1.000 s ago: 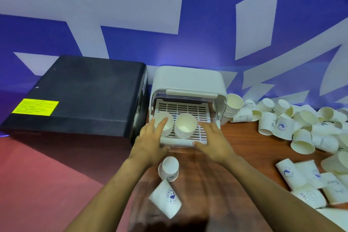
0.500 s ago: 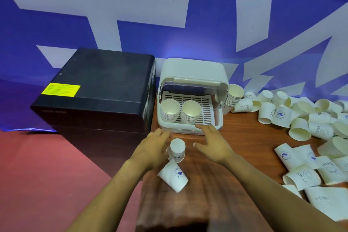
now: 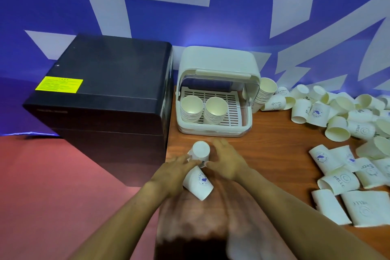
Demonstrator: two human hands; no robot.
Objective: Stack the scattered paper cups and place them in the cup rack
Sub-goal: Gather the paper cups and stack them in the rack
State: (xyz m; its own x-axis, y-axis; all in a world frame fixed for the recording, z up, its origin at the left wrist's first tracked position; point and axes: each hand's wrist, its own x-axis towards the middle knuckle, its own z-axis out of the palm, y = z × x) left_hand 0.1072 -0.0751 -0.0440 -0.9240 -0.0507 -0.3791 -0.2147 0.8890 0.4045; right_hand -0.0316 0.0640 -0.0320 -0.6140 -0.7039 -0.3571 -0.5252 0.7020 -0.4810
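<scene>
The white cup rack [image 3: 213, 129] stands open at the back of the wooden table [image 3: 274, 147]. Two stacks of paper cups [image 3: 192, 108] [image 3: 215, 109] stand on its slatted tray. In front of it an upside-down cup [image 3: 200, 151] stands on the table, and a second cup [image 3: 198, 182] with a blue logo lies on its side just nearer to me. My left hand [image 3: 172, 171] reaches the upside-down cup's lower left with straight fingers. My right hand [image 3: 226, 161] flanks it on the right, fingers loosely curved beside it.
A large black box [image 3: 101, 95] with a yellow label fills the table's left, tight against the rack. A third cup stack [image 3: 264, 92] leans at the rack's right side. Several loose cups [image 3: 337, 116] lie scattered across the right of the table, more near the front right [image 3: 341, 181].
Both hands have drawn back from the rack's front and closed in on the upside-down cup, left from the left, right from the right. The view has shifted, so the rack looks farther away.
</scene>
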